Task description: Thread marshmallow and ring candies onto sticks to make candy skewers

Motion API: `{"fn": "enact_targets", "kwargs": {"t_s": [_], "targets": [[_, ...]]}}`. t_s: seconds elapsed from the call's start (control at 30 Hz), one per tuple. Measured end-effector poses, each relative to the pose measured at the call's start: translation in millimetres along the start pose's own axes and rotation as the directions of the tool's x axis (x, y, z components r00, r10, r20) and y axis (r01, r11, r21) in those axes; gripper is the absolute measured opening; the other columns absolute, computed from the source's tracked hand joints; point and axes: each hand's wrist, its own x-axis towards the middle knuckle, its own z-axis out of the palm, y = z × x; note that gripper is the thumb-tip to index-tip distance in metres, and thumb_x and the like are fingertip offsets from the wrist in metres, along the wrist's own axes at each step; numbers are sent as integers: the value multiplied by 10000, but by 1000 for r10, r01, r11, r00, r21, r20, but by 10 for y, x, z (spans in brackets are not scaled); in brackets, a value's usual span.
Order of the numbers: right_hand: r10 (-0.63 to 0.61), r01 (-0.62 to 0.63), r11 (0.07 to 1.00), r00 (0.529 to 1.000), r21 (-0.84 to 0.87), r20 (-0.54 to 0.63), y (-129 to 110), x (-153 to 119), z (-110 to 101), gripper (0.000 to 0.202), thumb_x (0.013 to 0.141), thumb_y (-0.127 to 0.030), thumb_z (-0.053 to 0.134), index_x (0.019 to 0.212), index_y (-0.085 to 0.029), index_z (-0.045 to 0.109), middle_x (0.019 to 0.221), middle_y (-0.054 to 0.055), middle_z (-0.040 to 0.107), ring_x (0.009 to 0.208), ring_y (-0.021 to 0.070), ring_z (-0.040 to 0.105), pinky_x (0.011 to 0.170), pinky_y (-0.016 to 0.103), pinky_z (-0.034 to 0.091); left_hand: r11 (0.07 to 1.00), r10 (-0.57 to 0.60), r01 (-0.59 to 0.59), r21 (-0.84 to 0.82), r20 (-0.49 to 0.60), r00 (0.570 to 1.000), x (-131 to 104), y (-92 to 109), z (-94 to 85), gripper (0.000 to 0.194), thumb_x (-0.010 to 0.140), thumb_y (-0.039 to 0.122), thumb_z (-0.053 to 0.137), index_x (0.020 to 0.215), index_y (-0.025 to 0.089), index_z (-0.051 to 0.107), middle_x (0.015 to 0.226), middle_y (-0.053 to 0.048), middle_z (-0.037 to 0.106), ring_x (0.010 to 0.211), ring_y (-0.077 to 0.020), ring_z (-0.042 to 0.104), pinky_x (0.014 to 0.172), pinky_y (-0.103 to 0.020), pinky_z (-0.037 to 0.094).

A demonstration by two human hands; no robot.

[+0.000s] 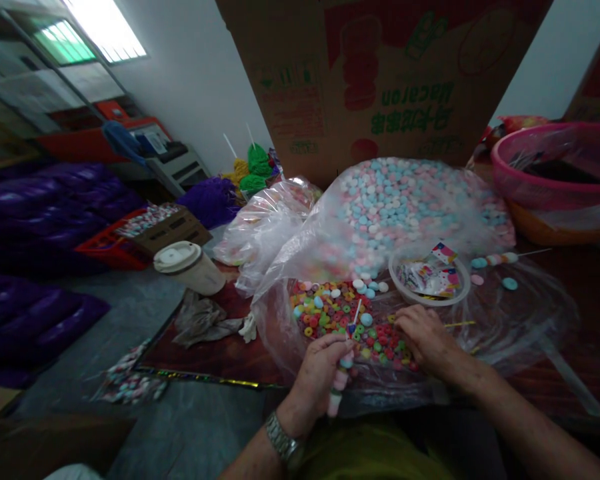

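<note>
My left hand (323, 367), with a metal watch on the wrist, is closed round a candy skewer (338, 385) of pink, white and blue pieces; its white stick pokes up past my fingers. To the right, my right hand (423, 333) reaches into the ring candies (380, 341) with its fingers bent down; whether it pinches a piece cannot be made out. The colourful rings lie on clear plastic between and beyond both hands. Behind them a large clear bag (400, 207) holds pastel candies. A round tub (396, 283) with printed packets stands just beyond my right hand.
A lidded cup (195, 270) and a crumpled cloth (203, 320) sit at the left of the table. Further right are a finished-looking candy skewer (495, 259) and a pink basin (510, 177). A tall cardboard box (300, 87) stands behind. Purple bags (45, 213) lie at far left.
</note>
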Motion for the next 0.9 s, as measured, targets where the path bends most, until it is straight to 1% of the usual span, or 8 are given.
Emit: {"fn": "enact_targets", "kwargs": {"t_s": [0.1,0.27,0.33,0.47,0.63,0.77,0.83,0.9], "targets": [[-63,64,998,995,-11,73,-51,47,-9,186,773,-200,589,956,-192,615,1056,81,592,952,246,448,759,359,293,999,10,-10,32,-4,1000,10,-18,11,243,567,331,663,680,147,551,566,33,519,429,-101,540,320,-146,195],[-152,157,987,973,-16,175,-75,185,-13,129,682,-248,687,795,-201,644,901,62,612,878,232,456,706,343,264,999,33,-33,22,1,999,37,-54,-28,254,580,331,675,714,144,567,571,30,533,410,-82,501,332,-150,227],[-169,175,985,966,-11,196,-47,196,-26,150,658,-272,713,769,-197,646,900,59,610,875,233,459,690,337,261,999,32,-32,-9,6,999,37,-55,-55,269,569,330,693,717,146,567,572,30,535,412,-81,496,331,-151,239],[-203,202,979,954,24,221,8,174,-69,181,664,-294,725,817,-230,652,957,33,591,883,216,463,671,318,263,999,24,-23,-25,12,1000,25,-41,-66,251,568,320,696,681,148,552,549,40,513,391,-75,479,309,-142,224],[-235,229,972,943,57,235,38,196,-81,179,670,-351,734,798,-250,661,902,20,570,841,198,458,671,303,279,999,34,-33,-14,31,999,34,-29,-13,237,579,323,683,666,142,556,559,33,524,390,-73,488,302,-137,230],[-221,216,975,957,48,189,55,207,-24,64,783,-262,627,749,-209,640,861,32,570,820,189,448,665,299,288,999,46,-45,-16,48,998,50,-28,-13,240,575,325,689,659,138,564,569,25,530,410,-83,509,308,-141,258],[-197,191,980,969,49,151,56,206,6,137,827,-176,538,717,-190,619,836,41,570,815,190,450,668,304,295,999,47,-46,-15,49,998,50,-27,-23,245,569,325,696,652,137,563,554,29,518,406,-82,506,305,-140,250],[-164,157,985,981,67,105,50,205,14,155,819,-130,499,707,-177,595,833,55,571,832,201,458,699,318,312,999,45,-44,-19,46,998,47,-24,-28,248,568,323,701,657,138,562,557,30,520,403,-76,499,307,-138,257]]}}
